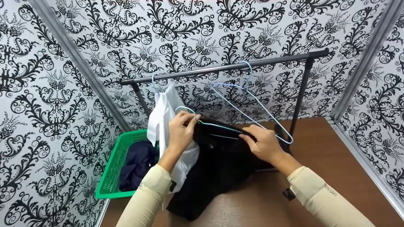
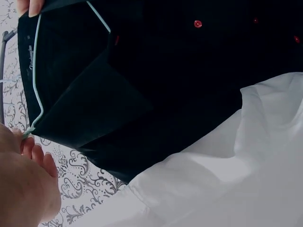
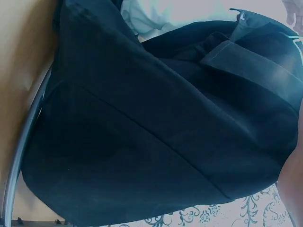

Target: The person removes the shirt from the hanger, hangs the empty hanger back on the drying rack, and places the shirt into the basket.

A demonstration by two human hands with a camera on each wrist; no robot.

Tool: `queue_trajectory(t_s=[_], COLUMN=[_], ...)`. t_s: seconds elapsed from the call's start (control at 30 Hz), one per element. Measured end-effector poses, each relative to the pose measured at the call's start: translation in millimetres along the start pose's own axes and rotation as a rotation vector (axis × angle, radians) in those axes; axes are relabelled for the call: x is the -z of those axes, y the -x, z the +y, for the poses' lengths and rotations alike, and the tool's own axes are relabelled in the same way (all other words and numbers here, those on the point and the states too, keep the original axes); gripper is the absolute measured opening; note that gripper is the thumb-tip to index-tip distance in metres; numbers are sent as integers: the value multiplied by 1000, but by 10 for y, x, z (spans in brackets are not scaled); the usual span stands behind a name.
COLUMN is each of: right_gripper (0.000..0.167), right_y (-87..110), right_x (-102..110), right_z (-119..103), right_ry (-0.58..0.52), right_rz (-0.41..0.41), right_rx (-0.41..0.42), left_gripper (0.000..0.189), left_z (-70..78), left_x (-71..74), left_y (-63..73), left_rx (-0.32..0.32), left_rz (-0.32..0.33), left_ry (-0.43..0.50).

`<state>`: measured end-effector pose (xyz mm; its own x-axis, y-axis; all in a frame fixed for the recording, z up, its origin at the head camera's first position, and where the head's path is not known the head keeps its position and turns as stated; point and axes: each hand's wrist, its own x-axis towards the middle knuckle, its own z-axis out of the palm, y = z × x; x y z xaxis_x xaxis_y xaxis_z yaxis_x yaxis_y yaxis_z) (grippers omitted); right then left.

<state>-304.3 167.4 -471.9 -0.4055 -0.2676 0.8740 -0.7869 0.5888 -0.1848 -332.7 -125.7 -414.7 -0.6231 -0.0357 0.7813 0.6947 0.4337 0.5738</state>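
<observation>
A black shirt point(image 1: 221, 164) with red buttons point(image 2: 198, 24) hangs between my two hands. Inside its neck opening runs a pale green hanger point(image 1: 217, 126), whose hook points up and left. My left hand point(image 1: 182, 130) pinches the hanger at the base of the hook, beside the collar. On the other side, my right hand point(image 1: 263, 143) grips the shirt's upper edge between thumb and fingers; in the right wrist view only part of that hand point(image 3: 291, 187) shows at the right border. The shirt's lower part drapes down over the brown table point(image 1: 240, 208).
A white garment point(image 1: 167, 113) hangs at the left of the metal rack's rail point(image 1: 202, 72), partly behind the black shirt. A bare lavender hanger point(image 1: 255, 97) hangs toward the right. At the left, a green basket point(image 1: 109, 170) holds dark navy cloth point(image 1: 139, 164). Patterned walls enclose the table.
</observation>
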Motion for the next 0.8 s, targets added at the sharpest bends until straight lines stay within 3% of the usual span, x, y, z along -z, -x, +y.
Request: queue_trajectory(t_s=[0.13, 0.33, 0.53, 0.8], right_gripper=[16, 19, 19, 16], right_y=[33, 73, 97, 123], right_x=[-7, -34, -19, 16], right_z=[-16, -12, 27, 83], right_ry=[-63, -128, -167, -156], right_rz=[54, 97, 96, 62], right_rx=[-17, -119, -228, -289], left_gripper=[12, 15, 16, 16], left_z=[19, 27, 7, -7], left_x=[32, 67, 86, 89], left_y=[-6, -10, -24, -28], left_rx=[1, 19, 30, 44], left_rz=[-14, -22, 17, 23], left_ry=[-24, -55, -109, -142])
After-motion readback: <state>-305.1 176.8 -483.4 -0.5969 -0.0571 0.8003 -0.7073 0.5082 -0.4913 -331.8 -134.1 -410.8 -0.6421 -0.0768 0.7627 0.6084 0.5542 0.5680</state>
